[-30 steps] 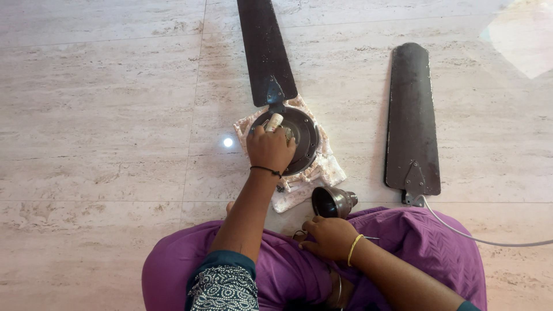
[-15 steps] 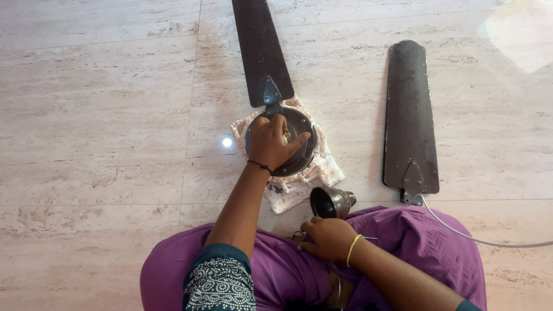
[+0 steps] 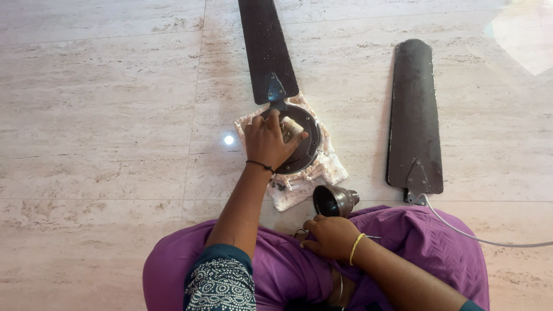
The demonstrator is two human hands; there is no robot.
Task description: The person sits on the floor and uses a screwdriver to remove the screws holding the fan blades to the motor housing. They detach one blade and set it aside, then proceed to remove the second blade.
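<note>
the left hand (image 3: 268,143) grips a small cream cylinder (image 3: 290,128) on the round dark metal fan motor (image 3: 305,147); the right hand (image 3: 330,238) rests curled on purple cloth (image 3: 415,242), its hold unclear.

The fan motor housing (image 3: 299,141) sits on a cloth (image 3: 328,167) on the floor (image 3: 98,115), at the centre of the frame. One fan blade (image 3: 266,46) runs from it to the top edge. A loose fan blade (image 3: 413,115) lies to the right, well apart. The left hand (image 3: 268,144) rests on the housing. Below the cloth lies a cup-shaped cover (image 3: 334,200), with the right hand (image 3: 331,237) just beneath it, on the lap. A cable (image 3: 478,238) runs from the loose blade's lower end to the right edge.
</note>
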